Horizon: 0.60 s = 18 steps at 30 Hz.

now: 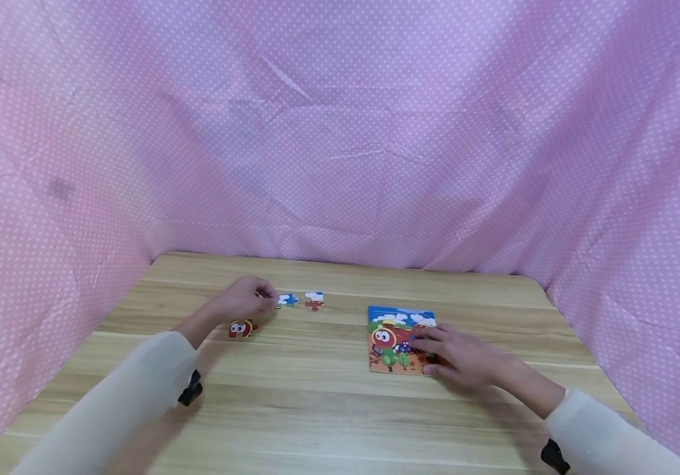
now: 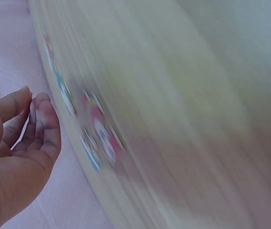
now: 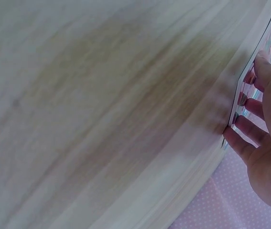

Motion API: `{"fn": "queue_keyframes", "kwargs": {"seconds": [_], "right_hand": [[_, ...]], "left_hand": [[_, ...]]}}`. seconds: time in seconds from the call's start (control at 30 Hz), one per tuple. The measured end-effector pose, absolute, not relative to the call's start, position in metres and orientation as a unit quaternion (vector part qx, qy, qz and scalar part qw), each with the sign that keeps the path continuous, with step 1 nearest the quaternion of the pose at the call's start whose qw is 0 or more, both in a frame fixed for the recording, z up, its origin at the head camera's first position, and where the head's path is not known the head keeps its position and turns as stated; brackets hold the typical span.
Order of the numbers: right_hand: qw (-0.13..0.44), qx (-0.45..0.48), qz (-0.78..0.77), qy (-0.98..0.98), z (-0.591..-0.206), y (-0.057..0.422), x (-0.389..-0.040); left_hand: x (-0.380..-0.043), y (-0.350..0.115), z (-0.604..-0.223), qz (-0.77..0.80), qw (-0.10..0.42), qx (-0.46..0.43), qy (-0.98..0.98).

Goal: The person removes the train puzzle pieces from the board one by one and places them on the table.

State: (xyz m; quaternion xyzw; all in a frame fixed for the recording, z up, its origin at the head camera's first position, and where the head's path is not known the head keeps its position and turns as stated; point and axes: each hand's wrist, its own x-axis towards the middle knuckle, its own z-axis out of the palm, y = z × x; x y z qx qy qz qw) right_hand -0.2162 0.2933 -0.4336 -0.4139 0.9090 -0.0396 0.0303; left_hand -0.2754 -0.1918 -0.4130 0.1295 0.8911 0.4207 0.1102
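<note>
Over the far left of the table my left hand [image 1: 247, 298] hovers, thumb and fingertips curved close together, with nothing visible between them. A blue-and-white jigsaw piece [image 1: 287, 301] lies just right of its fingertips. Another piece, white and red-brown [image 1: 314, 301], is a little farther right, and a red piece with cartoon eyes [image 1: 241, 328] sits below the hand. Blurred pieces [image 2: 90, 150] also show in the left wrist view. My right hand [image 1: 464, 356] rests its spread fingers on the right side of a colourful cartoon puzzle board [image 1: 382, 356], covering part of its picture.
The wooden table [image 1: 316, 409] ends at a pink polka-dot cloth [image 1: 340, 165], which hangs behind and along both sides. Dark wrist devices [image 1: 190, 388] show at the pale sleeves [image 1: 132, 382].
</note>
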Motion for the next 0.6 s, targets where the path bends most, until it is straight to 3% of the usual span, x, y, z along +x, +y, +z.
{"fn": "queue_keyframes", "kwargs": {"seconds": [0.6], "right_hand": [[0.016,-0.406,-0.050,0.912,-0.433,0.292,-0.215]], "left_hand": [[-0.290,-0.068,-0.415,0.387,0.102,0.236,0.885]]}}
